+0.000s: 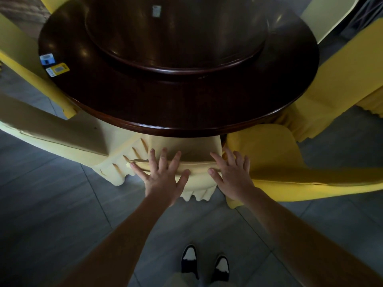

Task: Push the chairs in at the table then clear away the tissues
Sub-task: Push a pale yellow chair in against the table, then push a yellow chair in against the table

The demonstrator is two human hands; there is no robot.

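At the dark round table (145, 104), both hands' fingers (163, 158) lie spread flat over the chair (199, 165) back's top edge.

Grey tiled floor (62, 214) fills lower half, grout lines running diagonal. Black-and-white shoes (205, 263) at 6 o'clock, toes toward 12. Dark raised turntable (176, 44) at 12 o'clock. Blue sticker (47, 59) and yellow sticker (57, 69) at 9 o'clock, side by side. Small pale label (156, 10) near top centre.
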